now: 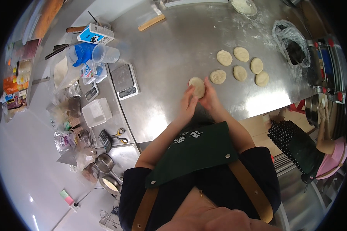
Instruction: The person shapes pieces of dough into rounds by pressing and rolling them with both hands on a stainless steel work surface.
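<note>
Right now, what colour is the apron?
Dark green apron with tan straps, clearest in the head view.

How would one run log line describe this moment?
hands: left hand and right hand hold dough disc | nearby: six dough discs on steel table

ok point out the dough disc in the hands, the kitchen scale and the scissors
dough disc (197,86), head view, on its top face
kitchen scale (123,79), head view, on its weighing plate
scissors (120,136), head view, on the yellow handles
</note>
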Motion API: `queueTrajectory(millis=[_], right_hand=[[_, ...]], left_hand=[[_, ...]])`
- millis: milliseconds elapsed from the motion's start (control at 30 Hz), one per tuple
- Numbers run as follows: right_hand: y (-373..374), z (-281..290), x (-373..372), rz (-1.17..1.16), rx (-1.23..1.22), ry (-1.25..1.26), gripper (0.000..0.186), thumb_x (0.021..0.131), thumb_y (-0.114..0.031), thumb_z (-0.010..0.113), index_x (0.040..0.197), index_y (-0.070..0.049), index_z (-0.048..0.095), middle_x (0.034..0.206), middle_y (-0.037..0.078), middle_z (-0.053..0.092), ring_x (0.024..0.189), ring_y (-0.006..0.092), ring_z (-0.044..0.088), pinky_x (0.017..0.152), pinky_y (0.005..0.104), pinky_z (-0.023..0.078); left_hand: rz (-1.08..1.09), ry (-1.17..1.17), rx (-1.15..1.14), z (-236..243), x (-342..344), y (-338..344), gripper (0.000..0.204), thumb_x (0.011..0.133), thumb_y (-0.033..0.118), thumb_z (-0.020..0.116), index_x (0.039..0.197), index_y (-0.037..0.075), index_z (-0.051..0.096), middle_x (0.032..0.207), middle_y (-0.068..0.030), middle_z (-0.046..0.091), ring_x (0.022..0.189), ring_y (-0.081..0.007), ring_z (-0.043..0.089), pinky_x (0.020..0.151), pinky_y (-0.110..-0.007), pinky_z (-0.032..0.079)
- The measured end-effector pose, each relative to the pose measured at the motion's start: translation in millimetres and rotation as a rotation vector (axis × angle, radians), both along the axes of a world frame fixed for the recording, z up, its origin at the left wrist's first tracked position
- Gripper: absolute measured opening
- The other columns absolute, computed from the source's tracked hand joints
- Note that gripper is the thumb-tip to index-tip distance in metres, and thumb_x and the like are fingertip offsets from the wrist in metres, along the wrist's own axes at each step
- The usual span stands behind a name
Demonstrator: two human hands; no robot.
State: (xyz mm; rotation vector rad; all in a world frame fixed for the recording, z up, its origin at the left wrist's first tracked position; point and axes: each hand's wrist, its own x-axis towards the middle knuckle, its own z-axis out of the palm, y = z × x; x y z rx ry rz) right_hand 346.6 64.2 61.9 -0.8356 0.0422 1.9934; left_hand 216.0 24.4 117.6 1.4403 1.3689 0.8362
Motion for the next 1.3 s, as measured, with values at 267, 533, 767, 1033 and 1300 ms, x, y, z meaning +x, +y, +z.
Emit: queueTrajectory(millis=[267,533,767,1033,1300], right_hand=[[-33.0,-3.0,4.6,0.102,-0.068,0.097,0.049,0.099,-0.042,0.045,0.123,0.001,0.053,0.117,0.011,0.06,0.108,0.0227,0.058,0.094,0.0363,0.045],[-38.0,-22.9,16.7,0.262,0.131,-0.407,0.041,0.097,-0.027,0.054,0.123,0.005,0.052,0.12,0.014,0.059,0.107,0.0208,0.058,0.091,0.0332,0.047],[-36.6,-18.0,61.8,0.177,0.296,-1.233,0.039,0.088,-0.021,0.063,0.119,0.002,0.057,0.117,0.021,0.06,0.106,0.0309,0.059,0.09,0.0352,0.047],[-18.2,2.1,61.2,0.412,1.083,-2.111,0.077,0.073,-0.038,0.073,0.137,-0.005,0.044,0.149,0.026,0.026,0.139,0.0432,0.023,0.11,0.0588,0.024],[-11.9,-28.7,58.6,0.48,1.129,-2.022,0.074,0.074,-0.041,0.071,0.136,-0.01,0.047,0.149,0.024,0.029,0.139,0.0416,0.026,0.109,0.0613,0.022]], left_hand=[[0.404,-0.567,-0.716,-36.9,-20.5,0.1,0.045,0.097,0.023,0.055,0.134,0.0,0.042,0.13,-0.0115,0.051,0.12,-0.0239,0.05,0.102,-0.041,0.04],[0.223,-0.87,-0.748,-62.2,-21.7,-2.2,0.041,0.094,0.018,0.058,0.126,-0.002,0.044,0.122,-0.0131,0.053,0.114,-0.0267,0.055,0.098,-0.045,0.046],[0.224,-0.053,-0.292,-98.4,3.6,31.4,0.033,0.09,0.009,0.06,0.12,-0.002,0.05,0.119,-0.0134,0.053,0.105,-0.024,0.057,0.095,-0.038,0.048],[0.237,0.204,-0.009,-100.9,-7.5,11.6,0.031,0.085,0.008,0.065,0.115,0.002,0.056,0.115,-0.0123,0.052,0.101,-0.022,0.058,0.082,-0.031,0.051],[0.41,0.083,-0.212,-40.6,-18.6,-15.6,0.031,0.085,0.014,0.068,0.112,0.003,0.059,0.111,-0.0119,0.058,0.097,-0.0228,0.06,0.081,-0.036,0.052]])
